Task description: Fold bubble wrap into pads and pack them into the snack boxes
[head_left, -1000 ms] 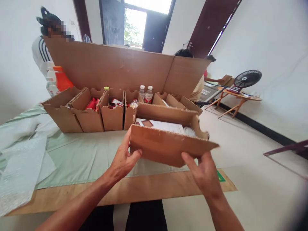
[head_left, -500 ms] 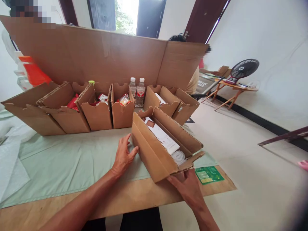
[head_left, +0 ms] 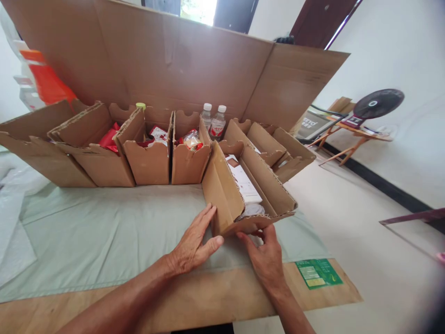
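- The left hand (head_left: 194,248) is spread against the left wall of the near cardboard box (head_left: 222,195).
- The right hand (head_left: 267,257) curls at the box's near end; whether it pinches the cardboard, I cannot tell.
- The box, containing a white carton (head_left: 243,181), is right of centre, nearer than two bottles (head_left: 218,124).
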{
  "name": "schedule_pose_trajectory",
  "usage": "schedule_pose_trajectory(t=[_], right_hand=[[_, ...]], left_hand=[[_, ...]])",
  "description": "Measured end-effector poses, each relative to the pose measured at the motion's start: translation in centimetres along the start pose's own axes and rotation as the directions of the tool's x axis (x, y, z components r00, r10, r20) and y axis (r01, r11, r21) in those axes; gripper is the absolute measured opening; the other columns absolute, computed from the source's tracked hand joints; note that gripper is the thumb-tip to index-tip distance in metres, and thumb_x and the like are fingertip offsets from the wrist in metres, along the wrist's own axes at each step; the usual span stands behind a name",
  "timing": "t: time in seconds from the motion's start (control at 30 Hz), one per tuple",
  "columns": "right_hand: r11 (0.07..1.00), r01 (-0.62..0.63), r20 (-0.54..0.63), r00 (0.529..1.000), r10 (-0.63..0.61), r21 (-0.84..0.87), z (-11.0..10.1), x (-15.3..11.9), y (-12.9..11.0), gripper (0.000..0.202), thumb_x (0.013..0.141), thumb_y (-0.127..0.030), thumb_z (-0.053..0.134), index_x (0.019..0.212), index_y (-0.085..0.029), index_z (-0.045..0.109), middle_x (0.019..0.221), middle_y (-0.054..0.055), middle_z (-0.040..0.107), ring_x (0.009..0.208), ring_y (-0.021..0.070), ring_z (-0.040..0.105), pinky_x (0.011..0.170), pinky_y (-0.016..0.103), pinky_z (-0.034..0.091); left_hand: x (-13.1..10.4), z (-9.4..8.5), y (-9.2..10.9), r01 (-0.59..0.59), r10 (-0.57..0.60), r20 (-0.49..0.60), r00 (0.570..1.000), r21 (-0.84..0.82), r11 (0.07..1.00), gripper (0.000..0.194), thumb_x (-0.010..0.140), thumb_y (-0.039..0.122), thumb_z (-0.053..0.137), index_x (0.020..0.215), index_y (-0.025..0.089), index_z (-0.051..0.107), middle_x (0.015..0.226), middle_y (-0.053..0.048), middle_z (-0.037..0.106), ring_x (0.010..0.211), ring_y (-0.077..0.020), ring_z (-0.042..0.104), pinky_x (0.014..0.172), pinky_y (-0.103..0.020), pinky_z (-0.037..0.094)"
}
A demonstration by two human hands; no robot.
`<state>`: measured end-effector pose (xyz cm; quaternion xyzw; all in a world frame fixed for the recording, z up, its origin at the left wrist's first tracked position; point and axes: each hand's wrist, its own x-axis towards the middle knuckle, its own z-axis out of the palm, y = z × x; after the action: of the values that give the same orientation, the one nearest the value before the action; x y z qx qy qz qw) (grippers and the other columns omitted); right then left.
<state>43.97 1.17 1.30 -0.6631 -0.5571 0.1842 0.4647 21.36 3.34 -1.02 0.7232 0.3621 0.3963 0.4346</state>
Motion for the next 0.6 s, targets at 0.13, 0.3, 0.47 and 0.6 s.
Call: schedule_pose_trajectory(t=[0.13,0.3,0.47,0.6], right_hand=[[0.998,0.053,-0.037,0.998,-0.054,-0.023,1.9,2.3,0.1,0.054,0.075,-0.064,0.074,0.106,-0.023,0.058,0.101,0.007,0.072,0.089,0.0254,0.069,0.076,0.041,0.058],[0.965,0.044,-0.069,0.996,-0.064,-0.258,5.5,8.3,-0.9,0.054,0.071,-0.066,0.071,0.099,-0.021,0.058,0.098,0.01,0.072,0.08,0.0246,0.066,0.072,0.037,0.053],[0.938,-0.006,-0.107,0.994,-0.034,-0.346,9.1,13.1,-1.8,0.037,0.076,-0.056,0.071,0.079,-0.021,0.063,0.084,0.012,0.074,0.08,0.0285,0.067,0.075,0.039,0.047],[0.929,-0.002,-0.095,0.995,-0.036,-0.371,8.5,13.1,-2.0,0.031,0.083,-0.049,0.065,0.072,-0.021,0.068,0.078,0.012,0.076,0.077,0.0286,0.069,0.074,0.038,0.046]], left_hand=[[0.2,-0.2,-0.1,0.02,-0.02,0.007,1.0,0.021,1.0,0.082,0.099,0.059,0.052,0.165,0.018,0.024,0.174,-0.016,0.02,0.162,-0.0317,0.018,0.131,-0.058,0.017],[0.1,0.1,0.0,0.073,-0.073,-0.025,0.997,0.014,0.997,0.081,0.098,0.056,0.055,0.164,0.017,0.027,0.172,-0.017,0.026,0.16,-0.0325,0.024,0.13,-0.059,0.019],[0.3,0.1,-0.1,0.11,-0.109,-0.029,0.994,0.026,0.994,0.076,0.094,0.047,0.061,0.159,0.017,0.038,0.168,-0.019,0.036,0.156,-0.0353,0.033,0.127,-0.062,0.026],[0.5,0.5,-0.4,0.088,-0.086,-0.027,0.996,0.066,0.994,0.075,0.085,0.037,0.066,0.152,0.011,0.047,0.162,-0.023,0.043,0.153,-0.0374,0.039,0.125,-0.062,0.029]])
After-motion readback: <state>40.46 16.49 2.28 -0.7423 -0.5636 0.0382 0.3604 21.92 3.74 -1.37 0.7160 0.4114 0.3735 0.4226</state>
